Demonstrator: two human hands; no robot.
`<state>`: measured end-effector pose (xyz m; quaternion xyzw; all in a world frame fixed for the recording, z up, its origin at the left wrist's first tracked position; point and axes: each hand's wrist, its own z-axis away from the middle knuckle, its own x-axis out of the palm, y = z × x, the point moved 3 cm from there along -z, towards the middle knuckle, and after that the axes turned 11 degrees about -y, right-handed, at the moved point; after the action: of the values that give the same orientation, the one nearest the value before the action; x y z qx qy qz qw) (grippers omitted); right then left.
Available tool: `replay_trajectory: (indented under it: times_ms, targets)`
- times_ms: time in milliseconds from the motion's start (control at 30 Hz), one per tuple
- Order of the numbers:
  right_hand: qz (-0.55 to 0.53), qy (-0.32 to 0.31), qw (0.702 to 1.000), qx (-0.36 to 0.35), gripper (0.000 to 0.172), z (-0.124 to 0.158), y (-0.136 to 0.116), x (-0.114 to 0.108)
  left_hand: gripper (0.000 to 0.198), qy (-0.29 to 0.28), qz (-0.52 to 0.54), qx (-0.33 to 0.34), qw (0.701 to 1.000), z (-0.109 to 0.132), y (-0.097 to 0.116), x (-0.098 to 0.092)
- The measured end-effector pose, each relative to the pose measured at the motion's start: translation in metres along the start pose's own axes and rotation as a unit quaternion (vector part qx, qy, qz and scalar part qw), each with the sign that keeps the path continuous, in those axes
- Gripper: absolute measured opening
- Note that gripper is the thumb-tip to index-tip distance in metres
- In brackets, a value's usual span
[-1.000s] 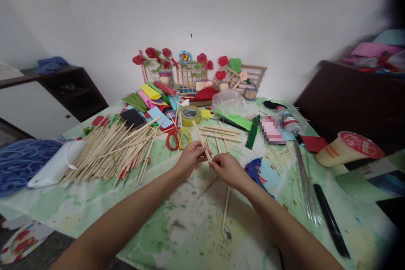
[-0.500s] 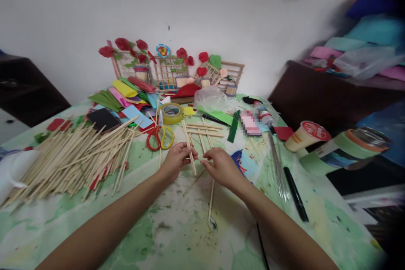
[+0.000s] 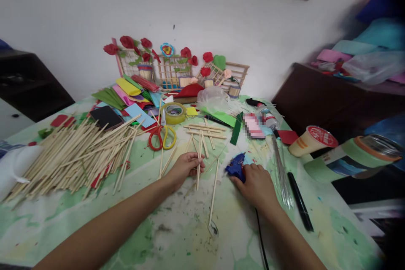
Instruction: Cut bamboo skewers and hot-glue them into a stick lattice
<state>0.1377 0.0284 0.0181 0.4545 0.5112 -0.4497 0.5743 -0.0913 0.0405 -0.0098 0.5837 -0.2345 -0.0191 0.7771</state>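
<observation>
Between the fingertips of my left hand [image 3: 187, 168] are two thin wooden sticks [image 3: 199, 177], held roughly upright side by side. To the right, my right hand [image 3: 257, 182] is closed around the rear of a blue glue gun [image 3: 236, 168]; the palm hides its handle. A black cord [image 3: 260, 236] runs from beneath that hand toward the near edge. Just beyond my left hand, several crossed sticks [image 3: 205, 131] lie on the table. A single stick [image 3: 214, 194] rests between my hands, its near end by a small clear round piece [image 3: 213, 228].
A large heap of sticks [image 3: 72, 156] covers the left side. Scissors [image 3: 162, 137], a tape roll [image 3: 174, 112] and coloured paper [image 3: 128, 87] lie farther back. On the right are wires [image 3: 282, 177], a black marker [image 3: 300, 202], a cup [image 3: 313, 140] and a green container [image 3: 348, 158].
My right hand has moved right, away from the sticks, onto the glue gun. My left hand keeps the two sticks, now turned more upright and slightly farther right.
</observation>
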Motion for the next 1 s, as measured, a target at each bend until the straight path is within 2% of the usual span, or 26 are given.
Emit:
replay_trajectory:
  times_ms: [100, 233, 367, 467, 567, 667, 733, 800, 867, 1000]
  targets:
    - [-0.005, -0.005, 1.0, -0.023, 0.033, 0.0, 0.0, 0.0, 0.029, 0.002, -0.01, -0.004, 1.0, 0.001, 0.0, 0.0]
    - [-0.012, 0.008, 1.0, -0.017, 0.027, 0.0, 0.0, 0.0, 0.03, 0.001, -0.007, -0.005, 1.0, 0.0, 0.001, 0.001]
    - [-0.057, 0.056, 0.997, -0.007, 0.023, 0.002, 0.002, -0.005, 0.031, 0.002, -0.004, -0.006, 1.0, -0.002, 0.0, 0.001]
    - [-0.138, 0.097, 0.985, -0.023, 0.02, 0.004, 0.003, -0.006, 0.031, 0.001, -0.007, -0.005, 1.0, -0.001, 0.0, 0.002]
    - [-0.279, 0.127, 0.95, -0.052, 0.021, 0.006, 0.001, 0.001, 0.031, -0.008, -0.017, -0.005, 1.0, 0.001, -0.001, 0.005]
    - [-0.43, 0.157, 0.885, -0.085, 0.022, 0.01, -0.003, 0.014, 0.032, -0.02, -0.037, -0.011, 0.999, 0.002, -0.004, 0.01]
    - [-0.479, 0.176, 0.853, -0.106, 0.024, 0.013, -0.006, 0.02, 0.033, -0.032, -0.054, -0.018, 0.998, 0.002, -0.007, 0.014]
    - [-0.493, 0.189, 0.838, -0.133, 0.028, 0.016, -0.01, 0.023, 0.031, -0.049, -0.078, -0.01, 0.996, 0.003, -0.009, 0.018]
    - [-0.498, 0.199, 0.829, -0.16, 0.029, 0.019, -0.014, 0.021, 0.026, -0.054, -0.111, 0.03, 0.992, 0.006, -0.007, 0.022]
    - [-0.496, 0.212, 0.818, -0.201, 0.028, 0.022, -0.02, 0.014, 0.019, -0.015, -0.247, 0.133, 0.96, 0.018, 0.006, 0.025]
